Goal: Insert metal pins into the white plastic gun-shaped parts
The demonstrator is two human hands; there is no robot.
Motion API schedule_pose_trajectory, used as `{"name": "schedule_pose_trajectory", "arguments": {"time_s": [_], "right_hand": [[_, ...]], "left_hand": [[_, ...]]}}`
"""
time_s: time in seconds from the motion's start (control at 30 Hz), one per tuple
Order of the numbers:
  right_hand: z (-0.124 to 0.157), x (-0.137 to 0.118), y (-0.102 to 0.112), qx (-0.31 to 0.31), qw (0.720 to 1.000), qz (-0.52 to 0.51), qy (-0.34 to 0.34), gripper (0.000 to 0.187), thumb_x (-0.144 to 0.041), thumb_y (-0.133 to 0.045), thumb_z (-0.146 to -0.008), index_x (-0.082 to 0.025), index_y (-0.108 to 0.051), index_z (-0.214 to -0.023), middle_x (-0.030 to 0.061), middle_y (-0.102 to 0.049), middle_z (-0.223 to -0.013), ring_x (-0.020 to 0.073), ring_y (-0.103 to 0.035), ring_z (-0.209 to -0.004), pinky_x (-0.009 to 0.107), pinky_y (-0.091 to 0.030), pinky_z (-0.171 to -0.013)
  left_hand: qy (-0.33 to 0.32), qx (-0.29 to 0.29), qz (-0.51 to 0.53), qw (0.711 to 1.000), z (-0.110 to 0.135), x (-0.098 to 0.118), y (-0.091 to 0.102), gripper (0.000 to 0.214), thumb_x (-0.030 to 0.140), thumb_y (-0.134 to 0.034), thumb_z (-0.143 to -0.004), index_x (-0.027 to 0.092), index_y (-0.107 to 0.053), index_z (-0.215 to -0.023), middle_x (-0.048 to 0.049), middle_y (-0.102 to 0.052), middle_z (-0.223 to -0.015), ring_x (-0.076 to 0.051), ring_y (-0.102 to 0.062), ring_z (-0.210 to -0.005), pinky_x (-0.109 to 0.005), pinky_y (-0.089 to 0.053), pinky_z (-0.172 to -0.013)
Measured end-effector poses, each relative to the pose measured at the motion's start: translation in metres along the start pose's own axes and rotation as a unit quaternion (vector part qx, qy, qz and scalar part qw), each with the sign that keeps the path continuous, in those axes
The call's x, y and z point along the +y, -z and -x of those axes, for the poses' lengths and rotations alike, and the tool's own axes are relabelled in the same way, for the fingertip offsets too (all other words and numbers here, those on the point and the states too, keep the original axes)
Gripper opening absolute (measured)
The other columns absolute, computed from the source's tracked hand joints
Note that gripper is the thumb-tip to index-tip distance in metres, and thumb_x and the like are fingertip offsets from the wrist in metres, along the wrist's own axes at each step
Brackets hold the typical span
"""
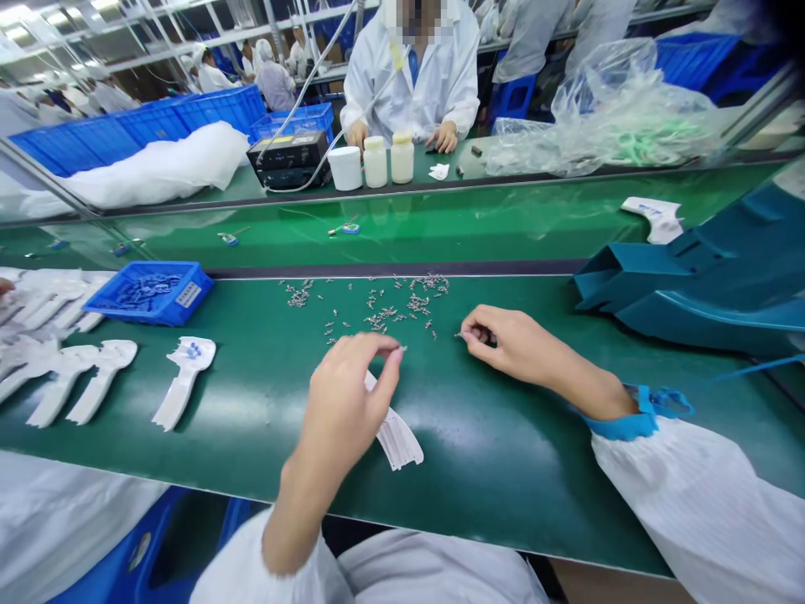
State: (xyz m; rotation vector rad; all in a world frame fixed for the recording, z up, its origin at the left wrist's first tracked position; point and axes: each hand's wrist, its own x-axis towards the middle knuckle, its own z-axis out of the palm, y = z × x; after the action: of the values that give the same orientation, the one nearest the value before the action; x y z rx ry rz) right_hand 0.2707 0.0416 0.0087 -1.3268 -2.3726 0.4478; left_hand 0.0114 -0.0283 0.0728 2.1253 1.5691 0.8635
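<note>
Several dozen tiny metal parts (383, 306) lie scattered on the green workbench mat (503, 470), just ahead of my hands. My left hand (349, 394) pinches one tiny metal part between thumb and fingertips, and a white ribbed plastic strip (397, 440) lies partly beneath that hand. My right hand (509, 340) also has its fingertips closed on a tiny metal part at the edge of the scatter. Both held parts are mostly hidden by my fingers.
A blue tray of small parts (151, 292) and white plastic pieces (81, 377) are on the left. A teal plastic moulding (685, 277) is on the right. Beyond a dark rail (402, 268) runs a green belt; a co-worker (408, 75) sits across it.
</note>
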Motion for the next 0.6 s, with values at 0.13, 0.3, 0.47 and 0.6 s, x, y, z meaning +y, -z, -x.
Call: {"name": "schedule_pose_trajectory", "arguments": {"time_s": [0.13, 0.3, 0.47, 0.6], "right_hand": [[0.003, -0.010, 0.000, 0.016, 1.000, 0.016, -0.004, 0.029, -0.025, -0.045, -0.096, -0.019, -0.064, -0.116, 0.0084, -0.067, -0.097, 0.0207, -0.064, -0.079, 0.033, -0.049, -0.069], [0.012, -0.080, 0.009, -0.073, 0.976, -0.202, 0.020, 0.024, -0.036, -0.053, -0.097, -0.026, -0.071, -0.108, 0.0044, -0.071, -0.099, 0.0174, -0.064, -0.083, 0.028, -0.050, -0.070], [0.022, -0.131, 0.002, -0.152, 0.935, -0.318, -0.049, 0.021, -0.039, -0.057, -0.095, -0.026, -0.073, -0.099, 0.0026, -0.073, -0.097, 0.0167, -0.065, -0.081, 0.029, -0.049, -0.072], [0.023, -0.140, -0.005, -0.150, 0.926, -0.337, -0.082, 0.020, -0.039, -0.060, -0.093, -0.024, -0.073, -0.095, 0.0016, -0.073, -0.091, 0.0162, -0.063, -0.078, 0.027, -0.047, -0.069]], "left_hand": [[0.069, 0.062, 0.033, 0.995, 0.065, 0.003, -0.003, 0.011, 0.027, -0.053, -0.096, 0.024, -0.064, -0.094, -0.0008, -0.071, -0.090, -0.017, -0.064, -0.084, -0.028, -0.048, -0.075], [0.157, 0.070, 0.119, 0.978, 0.098, 0.007, -0.024, 0.021, 0.030, -0.047, -0.099, 0.023, -0.065, -0.092, -0.0018, -0.069, -0.085, -0.016, -0.061, -0.075, -0.026, -0.046, -0.068], [0.131, 0.123, 0.094, 0.979, 0.107, 0.006, -0.029, 0.015, 0.024, -0.049, -0.098, 0.023, -0.063, -0.097, -0.0015, -0.068, -0.088, -0.016, -0.061, -0.079, -0.027, -0.046, -0.072], [0.071, 0.150, 0.016, 0.986, 0.112, 0.003, -0.031, 0.009, 0.019, -0.054, -0.096, 0.022, -0.062, -0.099, -0.0010, -0.068, -0.086, -0.016, -0.060, -0.079, -0.029, -0.045, -0.073]]}}
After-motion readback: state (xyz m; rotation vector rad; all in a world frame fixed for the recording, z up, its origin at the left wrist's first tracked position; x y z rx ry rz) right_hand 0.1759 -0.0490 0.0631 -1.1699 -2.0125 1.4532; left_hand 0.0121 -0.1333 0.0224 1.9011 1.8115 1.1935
